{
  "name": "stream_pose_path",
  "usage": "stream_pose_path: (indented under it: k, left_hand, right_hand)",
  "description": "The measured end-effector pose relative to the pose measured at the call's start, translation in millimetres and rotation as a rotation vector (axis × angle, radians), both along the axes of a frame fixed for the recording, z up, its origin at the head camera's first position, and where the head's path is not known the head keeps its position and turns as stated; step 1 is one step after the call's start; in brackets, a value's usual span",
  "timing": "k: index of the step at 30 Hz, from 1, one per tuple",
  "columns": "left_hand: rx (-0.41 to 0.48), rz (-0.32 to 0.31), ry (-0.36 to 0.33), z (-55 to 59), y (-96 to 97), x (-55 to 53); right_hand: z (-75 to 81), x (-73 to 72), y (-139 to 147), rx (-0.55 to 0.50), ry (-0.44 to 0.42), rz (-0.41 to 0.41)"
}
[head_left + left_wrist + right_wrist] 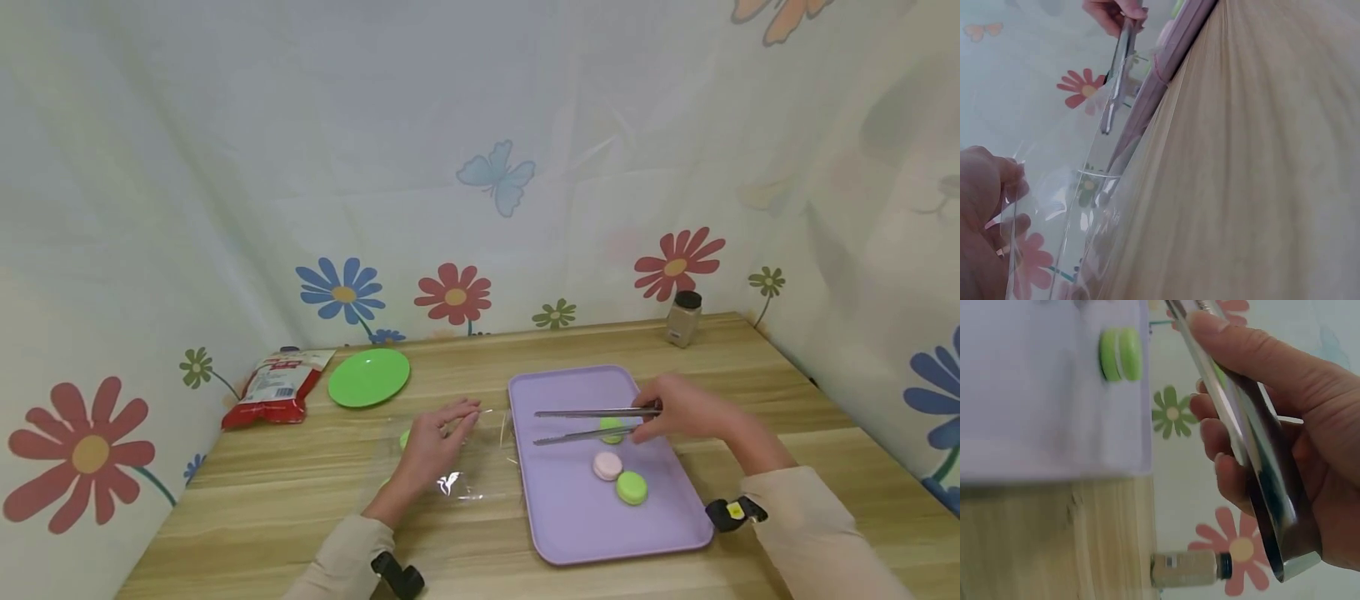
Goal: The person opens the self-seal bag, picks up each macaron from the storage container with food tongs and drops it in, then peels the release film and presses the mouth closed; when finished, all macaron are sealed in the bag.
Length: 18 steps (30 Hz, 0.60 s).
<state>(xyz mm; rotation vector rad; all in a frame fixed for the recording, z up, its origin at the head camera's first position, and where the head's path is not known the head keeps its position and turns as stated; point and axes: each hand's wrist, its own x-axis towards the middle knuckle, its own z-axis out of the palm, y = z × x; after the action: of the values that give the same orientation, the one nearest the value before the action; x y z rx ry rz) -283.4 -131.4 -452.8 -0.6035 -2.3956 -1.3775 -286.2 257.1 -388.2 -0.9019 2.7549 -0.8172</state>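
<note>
My left hand [431, 452] pinches the edge of a clear plastic bag [487, 467], its mouth turned toward the tray. Green macarons [405, 438] show partly behind that hand, at the bag's left part. In my right hand [686, 408] are metal tongs [588, 412], held over a purple tray [555, 525]. Their arms stand apart, tips pointing left toward the bag, with nothing between the tips. On the tray, a green macaron [611, 427] shows under the tongs, and a pink macaron [607, 466] sits beside another green macaron [632, 488].
A green plate [369, 377] lies at the back left, beside a red and white packet [277, 387]. At the back right stands a small jar [683, 320] with a black lid. A flower-printed curtain [495, 242] rises behind the wooden table [450, 550].
</note>
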Motion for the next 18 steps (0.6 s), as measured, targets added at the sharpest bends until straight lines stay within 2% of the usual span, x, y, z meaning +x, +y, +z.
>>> stream_pose_path:
  k: [5,9,13,18]
  left_hand:
    - [0.012,-0.005,0.003,0.9,0.1,1.2]
    - [0.013,-0.008,0.022,-0.3,0.0,0.7]
    - [0.013,-0.006,0.025,-0.6,-0.3,0.1]
    - [0.028,-0.012,0.014,0.2,-0.1,0.9]
  right_hand:
    - [2.2,-2.0,24.4,0.010,-0.051,-0.020]
    - [3.4,-3.0,39.0,0.033,-0.056,-0.019]
    - [4.4,-3.2,48.1,0.054,-0.061,-0.027]
    - [6.9,-1.1,51.7,0.088,-0.066,-0.087]
